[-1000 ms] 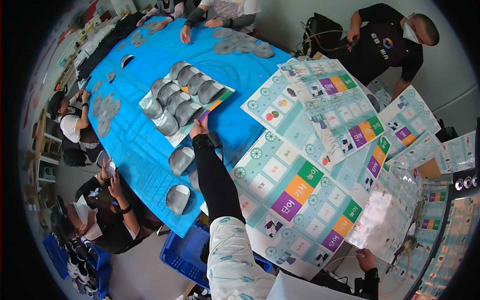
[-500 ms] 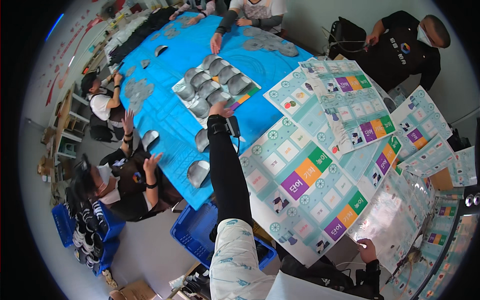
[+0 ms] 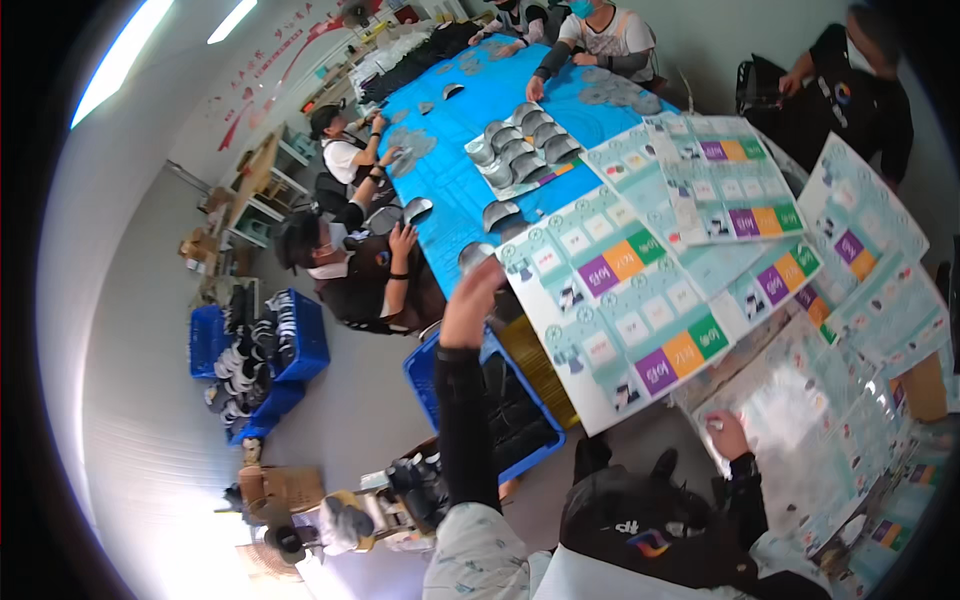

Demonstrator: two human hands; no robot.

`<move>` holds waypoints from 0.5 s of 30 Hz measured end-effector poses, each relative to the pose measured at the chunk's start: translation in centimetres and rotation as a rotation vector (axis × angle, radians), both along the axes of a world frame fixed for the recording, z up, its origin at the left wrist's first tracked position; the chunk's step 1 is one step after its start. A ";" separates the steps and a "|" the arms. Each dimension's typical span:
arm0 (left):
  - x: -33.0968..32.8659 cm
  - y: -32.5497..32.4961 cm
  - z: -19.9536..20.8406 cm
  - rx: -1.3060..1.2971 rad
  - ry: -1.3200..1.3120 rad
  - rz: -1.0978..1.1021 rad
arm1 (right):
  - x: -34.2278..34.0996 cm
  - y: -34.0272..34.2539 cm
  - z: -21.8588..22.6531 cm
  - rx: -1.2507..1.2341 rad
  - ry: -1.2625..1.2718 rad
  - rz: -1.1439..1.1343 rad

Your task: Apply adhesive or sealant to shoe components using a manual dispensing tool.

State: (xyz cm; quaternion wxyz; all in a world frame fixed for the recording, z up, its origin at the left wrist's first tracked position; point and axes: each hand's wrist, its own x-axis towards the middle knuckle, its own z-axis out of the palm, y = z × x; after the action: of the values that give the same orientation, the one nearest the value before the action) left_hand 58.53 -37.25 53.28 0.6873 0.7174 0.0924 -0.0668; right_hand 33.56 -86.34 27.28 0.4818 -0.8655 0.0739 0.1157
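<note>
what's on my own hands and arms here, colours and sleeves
Your left hand and right hand wear no gloves. Black sleeves cover both forearms; further up the left arm, a loose white sleeve shows a bluish print.

Super bright blue bench (image 3: 440, 232), plain grey curved pieces (image 3: 556, 150). The boards (image 3: 556, 330) are pale teal and white with purple, orange and green blocks. Forearm sleeve (image 3: 466, 425) is black, upper sleeve (image 3: 478, 555) white with bluish print. Blue crates (image 3: 313, 340), one yellow crate (image 3: 540, 365).
</note>
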 end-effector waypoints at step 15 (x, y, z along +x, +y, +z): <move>-30.0 -6.7 -19.7 -0.177 0.496 0.244 | -2.0 -2.2 6.3 0.079 -0.235 0.061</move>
State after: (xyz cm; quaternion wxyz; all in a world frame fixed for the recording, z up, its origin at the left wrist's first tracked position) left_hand 28.54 -43.98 33.57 0.7066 0.6000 0.3370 -0.1649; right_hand 31.59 -88.57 33.54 0.5170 -0.8553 -0.0140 0.0307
